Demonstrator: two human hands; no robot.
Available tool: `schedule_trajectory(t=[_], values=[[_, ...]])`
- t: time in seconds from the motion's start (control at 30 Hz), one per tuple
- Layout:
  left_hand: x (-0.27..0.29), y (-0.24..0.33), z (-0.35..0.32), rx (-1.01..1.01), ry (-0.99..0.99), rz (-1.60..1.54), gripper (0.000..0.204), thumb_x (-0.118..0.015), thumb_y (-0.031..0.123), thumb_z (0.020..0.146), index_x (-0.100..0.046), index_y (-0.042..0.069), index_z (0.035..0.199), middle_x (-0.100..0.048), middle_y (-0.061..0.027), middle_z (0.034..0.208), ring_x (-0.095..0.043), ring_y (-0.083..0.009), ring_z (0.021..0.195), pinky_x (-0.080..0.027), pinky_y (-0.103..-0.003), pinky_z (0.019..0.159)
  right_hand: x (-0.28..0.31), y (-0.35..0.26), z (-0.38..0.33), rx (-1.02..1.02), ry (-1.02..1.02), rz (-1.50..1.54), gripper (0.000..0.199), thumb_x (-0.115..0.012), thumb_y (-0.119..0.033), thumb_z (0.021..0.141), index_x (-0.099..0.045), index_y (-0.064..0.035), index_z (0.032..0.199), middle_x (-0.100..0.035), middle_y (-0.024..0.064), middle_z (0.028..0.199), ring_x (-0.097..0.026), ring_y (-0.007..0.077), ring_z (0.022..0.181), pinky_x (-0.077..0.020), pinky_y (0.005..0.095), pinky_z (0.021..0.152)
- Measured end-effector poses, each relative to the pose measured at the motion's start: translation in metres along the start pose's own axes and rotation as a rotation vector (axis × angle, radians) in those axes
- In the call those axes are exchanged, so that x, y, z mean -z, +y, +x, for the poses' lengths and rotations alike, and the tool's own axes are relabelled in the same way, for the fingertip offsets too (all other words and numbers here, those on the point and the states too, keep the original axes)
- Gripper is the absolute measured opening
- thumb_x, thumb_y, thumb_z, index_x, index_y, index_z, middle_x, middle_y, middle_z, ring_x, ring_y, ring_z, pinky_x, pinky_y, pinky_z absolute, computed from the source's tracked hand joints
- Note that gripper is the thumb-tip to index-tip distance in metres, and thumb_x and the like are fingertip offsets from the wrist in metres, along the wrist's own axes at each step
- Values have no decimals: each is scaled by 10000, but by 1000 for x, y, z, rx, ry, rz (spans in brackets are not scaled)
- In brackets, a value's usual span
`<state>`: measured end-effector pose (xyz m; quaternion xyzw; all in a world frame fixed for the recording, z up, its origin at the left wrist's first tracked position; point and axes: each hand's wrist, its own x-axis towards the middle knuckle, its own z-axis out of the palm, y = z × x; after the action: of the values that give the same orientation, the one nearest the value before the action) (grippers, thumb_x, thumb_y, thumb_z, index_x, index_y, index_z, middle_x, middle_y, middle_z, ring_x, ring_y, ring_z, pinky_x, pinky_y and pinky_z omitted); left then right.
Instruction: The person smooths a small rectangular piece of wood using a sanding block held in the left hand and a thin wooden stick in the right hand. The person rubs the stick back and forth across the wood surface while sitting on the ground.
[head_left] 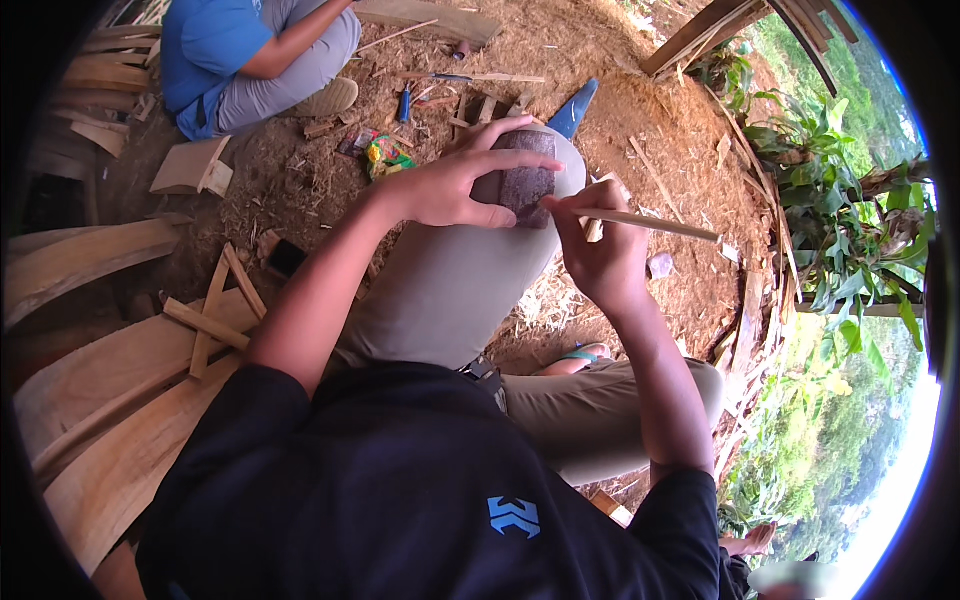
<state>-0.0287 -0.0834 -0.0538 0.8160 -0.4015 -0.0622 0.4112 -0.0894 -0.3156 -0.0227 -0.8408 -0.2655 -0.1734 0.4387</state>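
Over my raised knee lies a dark purplish-brown, rough-looking sheet (527,185), bent to the curve of the leg; I cannot tell its exact kind. My left hand (465,180) rests across it with fingers spread and stretched out, the thumb at its near edge and a finger reaching over its middle. A thin wooden stick (665,224) is gripped in my right hand (603,245), whose fingers are closed beside the sheet's right edge. The stick's long end points out to the right; its other end is hidden in the fingers.
Wood shavings cover the dirt ground. Curved planks (130,400) and crossed slats (210,315) lie at left. Beyond my knee are a blue-handled tool (404,104), a colourful packet (387,156) and a blue blade-shaped piece (573,108). Another person (235,60) sits at the far left. Plants (850,240) grow at right.
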Motion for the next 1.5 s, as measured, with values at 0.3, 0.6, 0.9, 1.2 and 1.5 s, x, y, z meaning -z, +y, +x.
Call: schedule_trajectory(t=[0.3,0.6,0.9,1.2,1.5], values=[[3,-1,0,-2,-21,3,690,-763,330,848,-493,305,1483,-126,-119,1658,-141,-359,1529,-161,-517,1232,-4,2,4,118,-99,98,147,-718,45,834,-617,-26,913,-666,124,806,-695,304,733,-547,383,623],[4,-3,-2,-31,-40,-25,749,-788,316,821,-470,304,1498,-121,-130,1658,-133,-358,1534,-163,-508,1233,-3,1,1,176,-136,107,168,-747,26,815,-604,-28,883,-636,110,799,-668,304,743,-528,402,632],[6,-1,0,-17,-42,-22,790,-810,261,791,-466,310,1500,-110,-138,1659,-135,-364,1532,-165,-521,1230,-1,4,7,155,-126,39,171,-760,32,825,-631,-31,919,-677,99,842,-703,254,765,-545,347,660],[7,-2,-1,-33,-46,-50,789,-810,264,791,-469,297,1502,-100,-136,1661,-137,-357,1530,-167,-522,1228,-2,3,-2,160,-99,102,156,-734,41,818,-614,-33,884,-664,116,853,-681,302,737,-531,385,625],[12,-3,4,-56,-65,-34,841,-836,311,747,-470,266,1503,-140,-159,1648,-155,-360,1521,-163,-515,1226,23,3,5,19,-75,117,148,-757,10,832,-612,-21,829,-644,105,753,-674,255,695,-512,358,616]])
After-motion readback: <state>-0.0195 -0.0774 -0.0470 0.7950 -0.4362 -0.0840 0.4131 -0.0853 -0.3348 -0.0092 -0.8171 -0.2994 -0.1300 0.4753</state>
